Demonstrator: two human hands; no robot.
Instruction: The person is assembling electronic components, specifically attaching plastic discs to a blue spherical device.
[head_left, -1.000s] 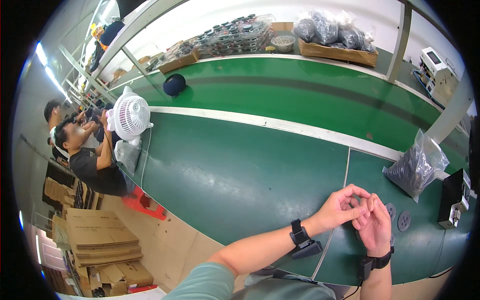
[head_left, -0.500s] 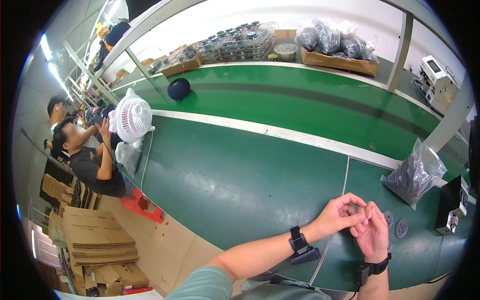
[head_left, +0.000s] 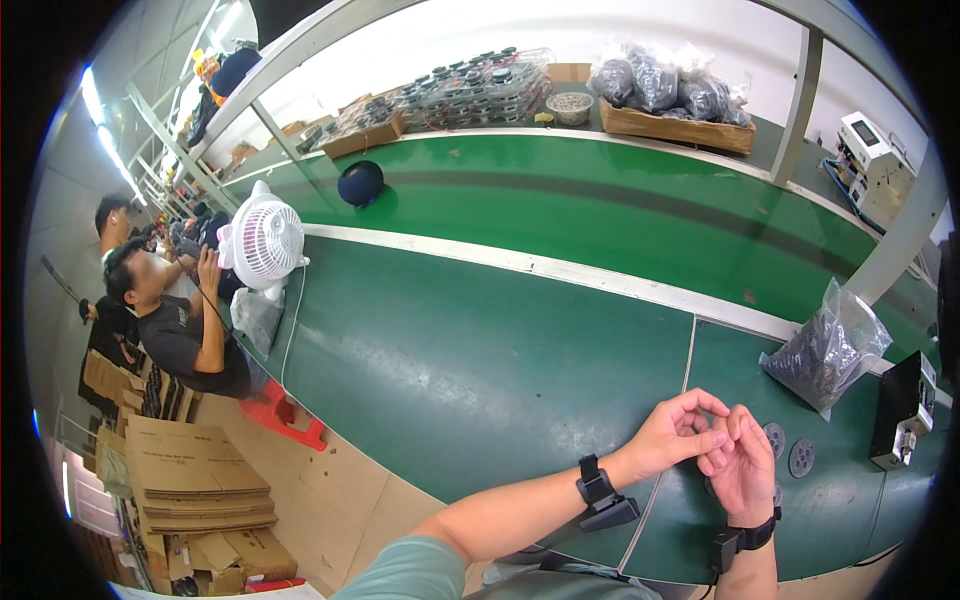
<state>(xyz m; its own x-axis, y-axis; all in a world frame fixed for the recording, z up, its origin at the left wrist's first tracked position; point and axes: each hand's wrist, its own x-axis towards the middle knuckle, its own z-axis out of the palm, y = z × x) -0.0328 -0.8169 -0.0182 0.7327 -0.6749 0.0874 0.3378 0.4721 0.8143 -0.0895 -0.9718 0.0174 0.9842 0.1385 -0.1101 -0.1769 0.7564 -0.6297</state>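
Note:
My left hand point(head_left: 678, 432) and my right hand point(head_left: 742, 468) meet over the right part of the green table, fingertips touching. Both have their fingers bent in a pinch; whatever lies between them is too small or hidden to make out. Beside my right hand lie dark grey round discs with holes, one disc point(head_left: 801, 458) in full view and another disc point(head_left: 774, 440) close to the fingers. More discs are partly covered by my right hand and wrist. A black strap with a small box sits on each wrist.
A clear bag of dark pieces point(head_left: 828, 350) and a black metal box point(head_left: 903, 412) stand at the right. Beyond the white rail point(head_left: 540, 265) runs a green belt point(head_left: 600, 200) bearing a dark blue round object point(head_left: 360, 183). A white fan point(head_left: 266, 240) stands left, near a co-worker point(head_left: 180, 320).
The dark blue round object has shifted slightly right and nearer on the belt. At the far left, a person in the background has moved. My hands stay nearly in place.

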